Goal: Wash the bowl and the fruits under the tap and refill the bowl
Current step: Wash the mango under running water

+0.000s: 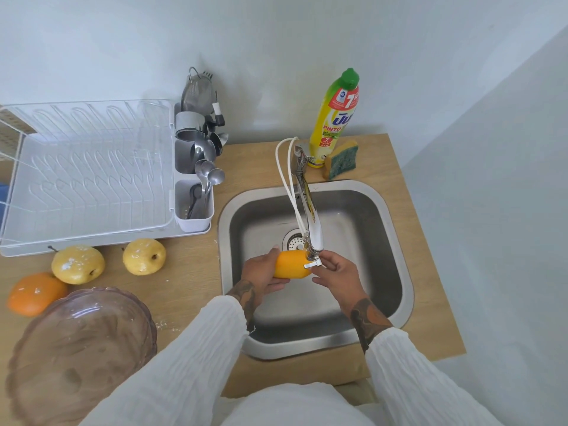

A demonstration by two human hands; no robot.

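The left hand [261, 272] grips an orange fruit [292, 264] from its left end, fingers curled round it, and holds it over the sink [396, 259] directly below the outlet of the tap [312, 229]. The fruit's long axis lies roughly left to right across the basin, so its right end sits beneath the spout. The right hand [336, 272] is just right of the fruit, with its fingertips at the small lever [312, 265] on the tap outlet; whether they pinch the lever or merely touch it cannot be told. No water stream is visible.

The deciding relation is vertical: the fruit is already under the outlet, and the right hand is the nearer one to the lever. The likely next action is to turn the lever, while the left hand keeps the fruit in place.

The remaining fruits lie on the counter [190, 272] left of the sink: two yellow apples [78, 264] [144, 256] and an orange [33, 293], some with white specks. The bowl [83, 348] stands empty beside them, nearest the person. The task appears to be at an early stage.
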